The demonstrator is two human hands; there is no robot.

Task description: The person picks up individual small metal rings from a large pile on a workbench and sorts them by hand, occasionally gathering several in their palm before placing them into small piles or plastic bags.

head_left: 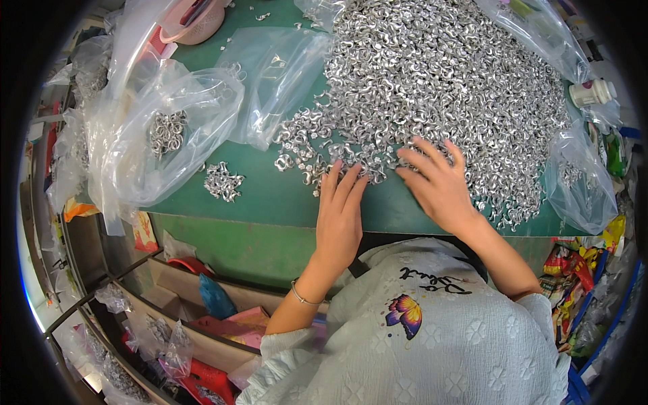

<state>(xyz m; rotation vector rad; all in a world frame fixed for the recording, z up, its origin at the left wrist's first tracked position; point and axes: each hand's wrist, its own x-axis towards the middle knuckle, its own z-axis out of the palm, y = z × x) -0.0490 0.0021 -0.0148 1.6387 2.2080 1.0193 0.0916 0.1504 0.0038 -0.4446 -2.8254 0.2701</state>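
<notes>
A big heap of small, shiny, curved silver metal pieces [445, 81] covers much of the green table [283, 199]. At its near left edge, the fingertips of my left hand [339, 212] rest on some looser pieces, fingers stretched out and a little apart. My right hand [437, 189] lies at the heap's near edge, its fingers spread over the pieces. No piece shows gripped in either hand, though the undersides of the fingers are hidden. Apart from the heap, to the left of my left hand, sits a small pile of similar pieces [223, 182].
A clear plastic bag [196, 101] with metal pieces lies on the left, beside a flat clear bag [270, 81]. A pink basket [196, 23] stands at the far left. On the right are another bag [577, 182] and a white bottle [592, 93]. Open drawers [196, 317] sit below.
</notes>
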